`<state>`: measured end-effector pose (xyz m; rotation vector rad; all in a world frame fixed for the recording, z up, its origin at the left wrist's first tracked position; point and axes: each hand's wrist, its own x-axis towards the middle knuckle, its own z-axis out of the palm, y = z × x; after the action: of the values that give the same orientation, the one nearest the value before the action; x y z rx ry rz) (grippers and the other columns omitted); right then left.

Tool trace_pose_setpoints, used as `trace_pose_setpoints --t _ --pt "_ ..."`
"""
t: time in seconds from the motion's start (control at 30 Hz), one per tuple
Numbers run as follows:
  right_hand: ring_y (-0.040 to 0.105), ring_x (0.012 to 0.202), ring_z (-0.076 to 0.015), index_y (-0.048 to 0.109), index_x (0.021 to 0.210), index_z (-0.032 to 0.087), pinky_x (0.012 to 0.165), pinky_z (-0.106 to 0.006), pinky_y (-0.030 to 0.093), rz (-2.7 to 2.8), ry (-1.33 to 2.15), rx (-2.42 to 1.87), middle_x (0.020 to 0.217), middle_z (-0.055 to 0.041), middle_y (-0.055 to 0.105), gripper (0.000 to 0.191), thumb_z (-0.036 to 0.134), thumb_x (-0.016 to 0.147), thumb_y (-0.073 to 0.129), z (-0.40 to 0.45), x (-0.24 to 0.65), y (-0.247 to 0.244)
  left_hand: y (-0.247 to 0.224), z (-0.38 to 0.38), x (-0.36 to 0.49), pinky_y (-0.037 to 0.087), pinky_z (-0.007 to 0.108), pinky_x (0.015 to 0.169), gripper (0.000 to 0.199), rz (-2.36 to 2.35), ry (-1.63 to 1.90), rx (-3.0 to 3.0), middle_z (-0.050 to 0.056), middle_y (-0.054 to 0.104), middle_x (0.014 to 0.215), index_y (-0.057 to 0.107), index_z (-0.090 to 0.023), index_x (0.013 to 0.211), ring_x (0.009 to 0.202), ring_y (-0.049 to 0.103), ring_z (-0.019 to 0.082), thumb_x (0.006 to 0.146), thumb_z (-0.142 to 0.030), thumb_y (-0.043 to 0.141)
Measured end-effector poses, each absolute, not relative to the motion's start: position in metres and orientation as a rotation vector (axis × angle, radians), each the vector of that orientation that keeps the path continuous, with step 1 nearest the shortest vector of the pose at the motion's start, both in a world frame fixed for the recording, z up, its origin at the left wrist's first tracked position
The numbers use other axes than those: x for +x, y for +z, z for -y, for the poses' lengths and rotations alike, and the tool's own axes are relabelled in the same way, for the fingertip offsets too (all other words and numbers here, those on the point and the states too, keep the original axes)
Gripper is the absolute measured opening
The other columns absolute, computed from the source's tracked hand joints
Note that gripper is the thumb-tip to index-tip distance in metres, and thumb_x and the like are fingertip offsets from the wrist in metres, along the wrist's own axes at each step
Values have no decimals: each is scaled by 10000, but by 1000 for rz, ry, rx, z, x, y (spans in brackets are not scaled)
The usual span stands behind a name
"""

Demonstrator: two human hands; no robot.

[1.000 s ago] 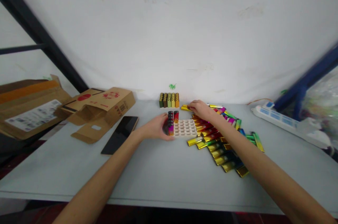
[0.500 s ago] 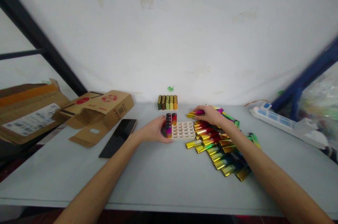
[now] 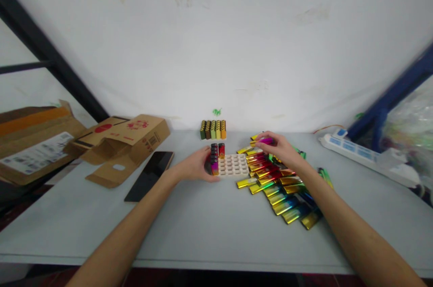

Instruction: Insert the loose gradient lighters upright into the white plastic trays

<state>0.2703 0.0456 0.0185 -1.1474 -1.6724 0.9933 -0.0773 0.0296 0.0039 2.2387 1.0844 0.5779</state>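
My left hand (image 3: 195, 165) curls round the left end of a white tray (image 3: 237, 166) with rows of slots, thumb and fingers on either side. A row of purple lighters (image 3: 214, 168) with dark tops stands upright along the tray's left edge, next to one red lighter (image 3: 221, 152). The other visible slots hold nothing. Between its thumb and fingertips, my right hand (image 3: 280, 148) pinches a purple and yellow lighter (image 3: 265, 141), lying nearly level above the back of the pile. Shiny multicoloured lighters (image 3: 285, 204) are spread right of the tray, partly hidden under my right forearm.
Behind the tray, a block of green, brown and yellow lighters (image 3: 213, 130) stands by the wall. On the left lie a black phone (image 3: 152, 174), an opened cardboard box (image 3: 142, 136) and a brown parcel (image 3: 37, 147). A white power strip (image 3: 368, 158) lies at the right.
My right hand has moved slightly right at the back of the pile, and the purple and yellow lighter now shows in its fingers. My left hand stays at the tray.
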Motion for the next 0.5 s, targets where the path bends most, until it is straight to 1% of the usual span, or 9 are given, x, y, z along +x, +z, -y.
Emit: trace_pose_setpoints --t 0.07,0.13,0.23,0.3,0.37,0.43,0.5 --pt "701 816 -209 789 1010 184 774 -354 556 1522 1137 -1114 946 -62 805 466 570 781 914 -39 265 17 5 -30 -77 569 514 1156 827 -1078 581 2243 140 736 1360 618 -174 1373 1226 721 364 670 -448 956" --pt "724 870 -227 778 978 182 807 -366 576 1411 1255 -1089 953 -71 804 465 582 785 916 -32 258 15 7 -30 -76 566 522 1159 835 -1083 580 2253 138 734 1357 622 -180 1371 1235 715 371 655 -446 961" --pt "748 1072 -268 760 1040 196 927 -405 609 1379 1388 -1012 1112 -107 802 426 582 883 845 -23 247 17 8 -30 -76 577 531 1147 854 -1083 576 2248 145 732 1361 616 -178 1380 1233 717 378 653 -466 962" --pt "737 1144 -265 728 1079 211 992 -427 614 1403 1494 -919 1154 -104 784 388 570 947 790 -15 240 21 7 -30 -77 585 520 1140 833 -1071 575 2242 137 737 1362 620 -186 1375 1224 722 370 667 -469 956" --pt "738 1061 -231 687 1125 229 972 -422 624 1430 1611 -824 1067 -60 760 377 565 976 770 -7 233 25 6 -30 -78 578 515 1151 808 -1072 576 2255 129 744 1355 631 -192 1361 1229 718 368 671 -461 955" --pt "708 914 -189 659 1145 243 898 -388 625 1429 1684 -762 950 -4 697 407 578 959 795 1 224 29 5 -31 -78 567 519 1167 797 -1078 576 2266 128 747 1352 637 -194 1354 1239 713 369 673 -458 955" --pt "638 789 -159 651 1095 242 813 -346 602 1388 1724 -737 851 35 605 445 607 916 832 6 215 30 5 -31 -78 559 519 1178 791 -1066 576 2270 130 743 1363 637 -194 1357 1247 709 368 678 -456 949"
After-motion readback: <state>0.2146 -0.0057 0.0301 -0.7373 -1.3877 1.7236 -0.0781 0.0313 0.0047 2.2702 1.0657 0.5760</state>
